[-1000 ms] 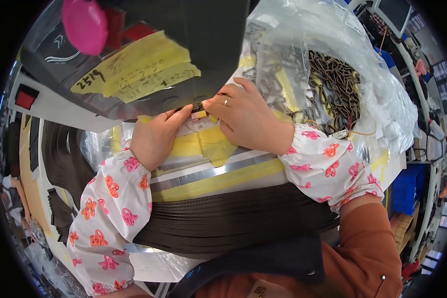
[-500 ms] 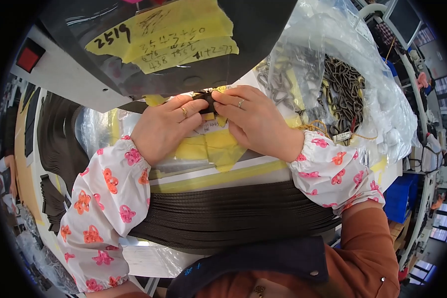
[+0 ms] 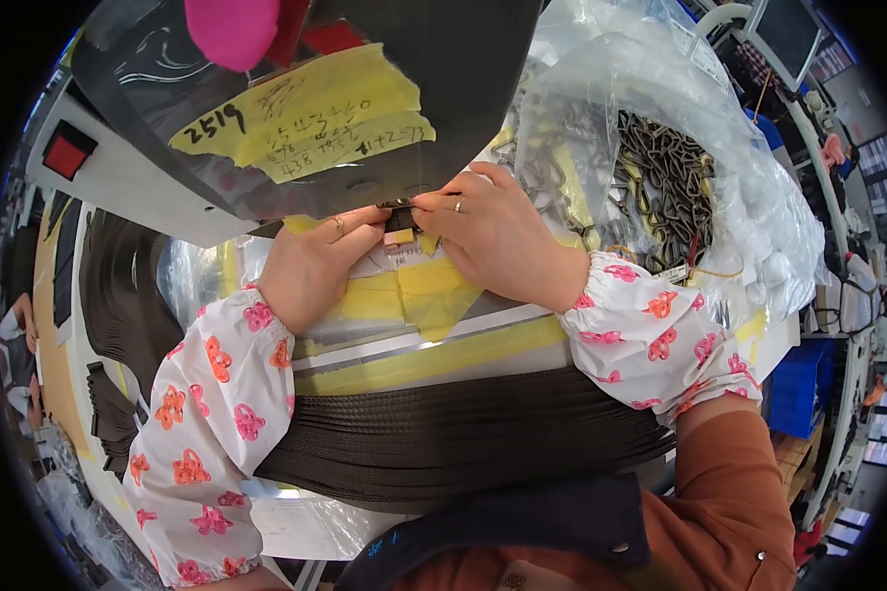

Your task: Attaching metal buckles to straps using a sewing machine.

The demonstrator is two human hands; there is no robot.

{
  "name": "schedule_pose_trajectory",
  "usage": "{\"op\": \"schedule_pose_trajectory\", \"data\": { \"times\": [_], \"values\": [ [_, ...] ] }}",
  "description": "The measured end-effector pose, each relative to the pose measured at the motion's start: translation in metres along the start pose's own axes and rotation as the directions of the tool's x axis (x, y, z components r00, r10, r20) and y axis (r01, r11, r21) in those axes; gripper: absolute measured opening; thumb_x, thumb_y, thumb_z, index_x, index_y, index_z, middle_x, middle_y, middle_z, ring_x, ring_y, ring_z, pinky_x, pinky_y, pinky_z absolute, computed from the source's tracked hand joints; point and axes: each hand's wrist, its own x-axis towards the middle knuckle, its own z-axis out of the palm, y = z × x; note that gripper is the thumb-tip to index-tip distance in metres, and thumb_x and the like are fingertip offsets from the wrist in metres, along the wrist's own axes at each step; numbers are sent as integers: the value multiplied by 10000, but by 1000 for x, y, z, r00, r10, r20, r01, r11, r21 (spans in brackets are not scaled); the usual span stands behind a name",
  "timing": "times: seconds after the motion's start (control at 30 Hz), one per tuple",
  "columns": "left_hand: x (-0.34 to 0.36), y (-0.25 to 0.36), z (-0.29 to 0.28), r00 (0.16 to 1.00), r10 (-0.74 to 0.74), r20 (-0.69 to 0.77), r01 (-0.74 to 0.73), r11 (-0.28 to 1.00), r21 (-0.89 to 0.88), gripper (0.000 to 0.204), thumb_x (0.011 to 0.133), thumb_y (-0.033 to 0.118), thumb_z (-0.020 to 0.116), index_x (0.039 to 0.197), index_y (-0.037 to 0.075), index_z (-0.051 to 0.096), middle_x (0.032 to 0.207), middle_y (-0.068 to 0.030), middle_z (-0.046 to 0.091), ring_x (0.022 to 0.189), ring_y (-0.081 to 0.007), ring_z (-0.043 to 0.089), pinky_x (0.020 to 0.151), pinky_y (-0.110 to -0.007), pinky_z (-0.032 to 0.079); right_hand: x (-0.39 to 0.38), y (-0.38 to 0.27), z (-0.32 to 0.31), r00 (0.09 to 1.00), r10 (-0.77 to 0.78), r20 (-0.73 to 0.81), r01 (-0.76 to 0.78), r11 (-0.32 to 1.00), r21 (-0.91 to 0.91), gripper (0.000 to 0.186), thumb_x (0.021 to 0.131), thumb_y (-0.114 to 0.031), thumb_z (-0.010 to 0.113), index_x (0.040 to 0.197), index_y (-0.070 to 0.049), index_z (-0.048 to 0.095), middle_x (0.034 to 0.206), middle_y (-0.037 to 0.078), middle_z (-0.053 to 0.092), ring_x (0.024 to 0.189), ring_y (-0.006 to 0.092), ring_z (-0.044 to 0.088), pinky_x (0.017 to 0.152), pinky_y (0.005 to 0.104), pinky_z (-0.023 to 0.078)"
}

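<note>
Under the lower edge of the dark machine head (image 3: pixel 365 187), a short piece of dark webbing strap (image 3: pixel 401 221) lies between my fingertips. My left hand (image 3: pixel 317 258) presses its left side, thumb and fingers together. From the right, my right hand (image 3: pixel 498 231) pinches the same strap near its top edge. A small pink and yellow block (image 3: pixel 399 238) sits just below the strap. Parts of the strap are hidden by my fingers and the machine head.
A thick bundle of dark straps (image 3: pixel 473 428) lies across the table in front of me; more straps (image 3: pixel 118 286) hang at the left. A clear plastic bag (image 3: pixel 759 197) with many dark metal buckles (image 3: pixel 665 187) stands at the right. Yellow tape (image 3: pixel 434 360) crosses the table.
My view has shifted, so more of the machine head shows. My fingertips have drawn slightly apart, and more of the strap and the small block beneath is visible.
</note>
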Motion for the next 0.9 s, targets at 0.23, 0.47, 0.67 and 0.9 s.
{"op": "schedule_pose_trajectory", "data": {
  "times": [0.23,0.47,0.67,0.9],
  "values": [
    [-14,-15,4,984,-148,96,137,984,111,513,748,55,499,1218,258,534,914,-95,654,671,-283,643,594,-368,512,15,2,-3,993,46,105,-43,999,-22,214,709,-95,566,908,-82,642,1122,11,600,988,167,540,943,461,330],
    [-8,-17,3,997,-82,15,80,991,109,295,787,92,573,1066,172,625,846,-78,658,616,-284,627,534,-366,494,13,1,-5,989,66,129,-58,996,-61,203,727,-97,554,902,-77,654,1133,21,594,1005,173,541,949,465,327],
    [-12,-36,-45,970,-146,-195,166,982,94,277,755,131,621,1029,97,618,1019,-114,597,893,-290,576,795,-358,464,12,2,4,993,77,94,-82,996,45,208,738,-117,561,924,-84,649,1138,10,591,1020,181,527,947,464,328],
    [-48,-100,-115,696,-519,496,634,769,-85,240,791,95,598,1025,40,609,820,-79,637,736,-177,604,642,-287,471,11,7,0,996,51,72,-59,991,123,157,787,-189,597,893,-77,623,863,44,581,927,221,527,860,382,397]
  ]
}}
